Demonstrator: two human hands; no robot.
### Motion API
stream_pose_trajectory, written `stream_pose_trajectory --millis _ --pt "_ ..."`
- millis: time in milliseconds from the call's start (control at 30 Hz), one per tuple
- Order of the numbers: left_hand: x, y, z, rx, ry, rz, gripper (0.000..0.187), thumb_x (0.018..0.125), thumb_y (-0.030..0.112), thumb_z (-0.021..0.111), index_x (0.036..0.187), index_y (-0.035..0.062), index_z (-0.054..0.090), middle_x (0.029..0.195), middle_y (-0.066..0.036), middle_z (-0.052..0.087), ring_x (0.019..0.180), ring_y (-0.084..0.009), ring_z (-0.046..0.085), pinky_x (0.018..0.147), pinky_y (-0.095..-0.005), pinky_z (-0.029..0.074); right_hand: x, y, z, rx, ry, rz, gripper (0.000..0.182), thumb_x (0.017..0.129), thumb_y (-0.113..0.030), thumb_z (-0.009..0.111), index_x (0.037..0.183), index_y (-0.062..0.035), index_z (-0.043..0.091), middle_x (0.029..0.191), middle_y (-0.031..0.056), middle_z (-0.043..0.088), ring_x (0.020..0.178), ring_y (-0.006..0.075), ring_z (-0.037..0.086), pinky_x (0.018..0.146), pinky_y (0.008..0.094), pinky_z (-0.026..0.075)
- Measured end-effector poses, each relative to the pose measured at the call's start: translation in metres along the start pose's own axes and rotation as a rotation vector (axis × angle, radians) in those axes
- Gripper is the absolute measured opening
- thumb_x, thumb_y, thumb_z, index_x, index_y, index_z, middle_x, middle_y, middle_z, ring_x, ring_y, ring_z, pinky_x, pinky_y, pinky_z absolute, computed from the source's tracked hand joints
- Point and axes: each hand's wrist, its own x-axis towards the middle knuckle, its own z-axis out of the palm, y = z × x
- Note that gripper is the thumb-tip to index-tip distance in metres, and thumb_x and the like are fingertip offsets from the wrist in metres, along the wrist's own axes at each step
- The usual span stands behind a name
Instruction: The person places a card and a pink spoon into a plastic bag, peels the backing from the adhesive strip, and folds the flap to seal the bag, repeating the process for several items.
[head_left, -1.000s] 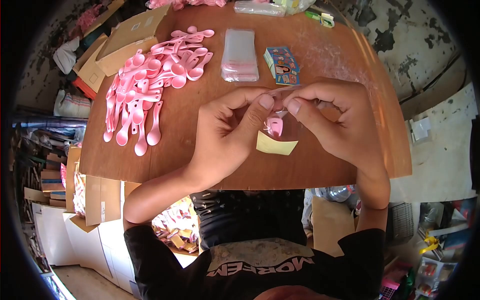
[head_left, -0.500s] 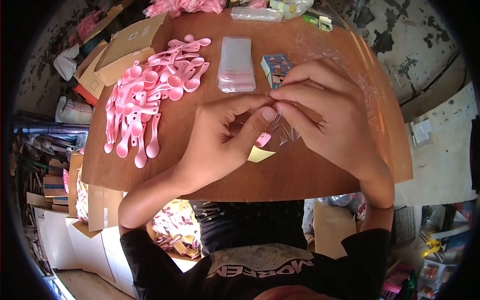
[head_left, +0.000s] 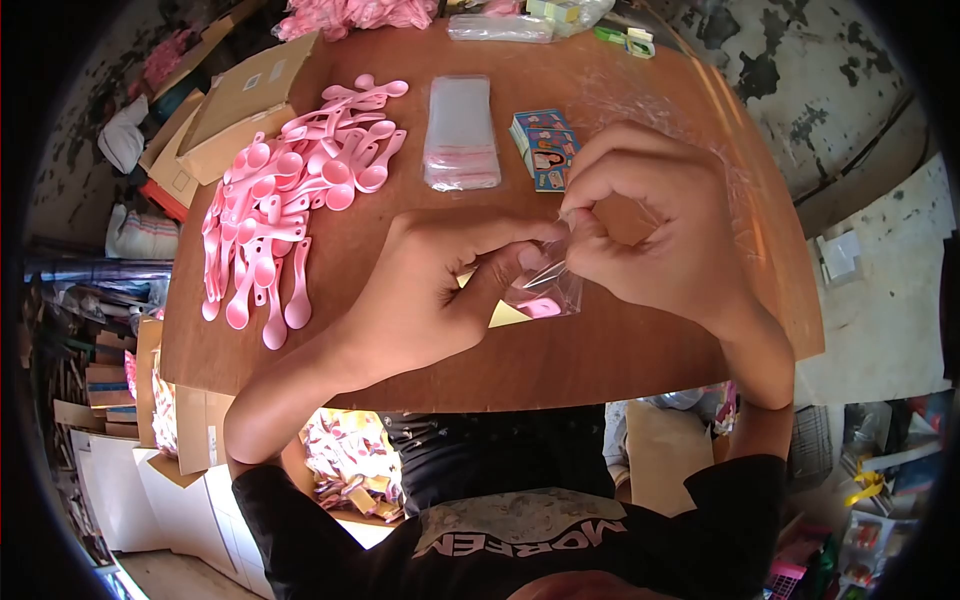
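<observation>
Bag (head_left: 545,292) lowered, pinched between left hand (head_left: 440,290), right hand (head_left: 650,225) (spoon inside).

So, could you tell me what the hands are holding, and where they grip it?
Both hands pinch a clear bag with a pink piece inside, at its top edge: left hand, right hand.

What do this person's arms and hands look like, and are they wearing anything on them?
Both hands, the left hand and the right hand, are bare: no gloves, rings or watch show. The forearms are bare too. Short black sleeves cover only the upper arms, part of a black top with pale lettering across the chest.
</observation>
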Motion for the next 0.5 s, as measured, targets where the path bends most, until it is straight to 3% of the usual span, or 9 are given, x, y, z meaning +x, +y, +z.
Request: stream_pose_trajectory --millis 67,133,167,233,300,367,433,500 --pt "-0.002 0.000 -0.003 -0.037 -0.019 -0.036 0.022 0.084 -0.005 0.055 0.104 -0.0023 0.064 0.087 -0.013 0.066 0.075 -0.0152 0.064 0.068 -0.0260 0.050 -0.004 0.008 0.002 0.152 0.023 0.057 0.009 0.065 0.007 0.057 0.071 0.0012 0.059 0.076 0.0082 0.058 0.072 0.0170 0.057 0.062 0.0280 0.045" --pt "-0.006 -0.003 -0.004 -0.147 -0.005 -0.076 0.021 0.090 0.004 0.055 0.109 -0.0043 0.061 0.095 -0.012 0.066 0.083 -0.0145 0.063 0.075 -0.0272 0.050 -0.007 0.016 0.002 0.568 0.187 0.147 0.003 0.075 -0.003 0.061 0.076 -0.0010 0.061 0.079 0.0084 0.060 0.073 0.0159 0.057 0.066 0.0279 0.047" --pt "-0.007 -0.003 -0.006 -0.151 -0.009 -0.074 0.021 0.090 0.004 0.055 0.109 -0.0043 0.061 0.095 -0.012 0.066 0.083 -0.0145 0.063 0.075 -0.0272 0.050 -0.005 0.022 -0.004 0.564 0.189 0.151 0.003 0.075 -0.003 0.061 0.076 -0.0010 0.061 0.079 0.0084 0.060 0.073 0.0159 0.057 0.066 0.0279 0.047" --pt "-0.007 -0.002 -0.007 -0.429 0.167 -0.095 0.025 0.092 0.004 0.052 0.114 -0.0052 0.056 0.097 -0.013 0.065 0.086 -0.0187 0.064 0.077 -0.0310 0.052 -0.002 0.040 -0.032 0.848 0.256 0.209 0.010 0.082 -0.008 0.054 0.083 -0.0007 0.061 0.082 0.0081 0.058 0.074 0.0186 0.058 0.070 0.0299 0.047" --pt "-0.003 -0.003 -0.004 -0.405 0.274 -0.023 0.028 0.093 0.007 0.051 0.118 -0.0057 0.053 0.100 -0.013 0.065 0.085 -0.0227 0.065 0.077 -0.0337 0.053 0.004 0.067 -0.066 1.047 0.224 0.100 0.016 0.084 -0.010 0.049 0.089 -0.0010 0.062 0.087 0.0094 0.059 0.078 0.0203 0.058 0.071 0.0322 0.047" --pt "-0.001 -0.006 -0.005 -0.452 0.303 0.026 0.025 0.093 0.006 0.051 0.115 -0.0039 0.056 0.097 -0.011 0.064 0.083 -0.0148 0.064 0.075 -0.0258 0.053 0.001 0.091 -0.100 1.206 0.033 0.065 0.008 0.079 -0.017 0.058 0.079 -0.0088 0.056 0.086 0.0033 0.047 0.088 0.0160 0.045 0.081 0.0325 0.041" --pt "-0.001 -0.006 -0.009 -0.370 0.276 -0.002 0.025 0.093 0.005 0.050 0.116 -0.0043 0.056 0.097 -0.012 0.064 0.086 -0.0145 0.063 0.080 -0.0268 0.052 -0.009 0.150 -0.109 1.439 -0.021 -0.173 0.017 0.084 -0.011 0.051 0.093 -0.0034 0.063 0.096 0.0109 0.062 0.090 0.0224 0.059 0.075 0.0342 0.047" --pt "0.000 0.000 -0.005 -0.314 0.306 -0.023 0.025 0.093 0.005 0.051 0.116 -0.0040 0.055 0.096 -0.011 0.064 0.086 -0.0136 0.062 0.081 -0.0269 0.052 -0.037 0.214 -0.089 0.572 0.241 0.872 0.021 0.083 -0.013 0.054 0.099 -0.0075 0.065 0.104 0.0096 0.064 0.096 0.0239 0.061 0.078 0.0340 0.047"
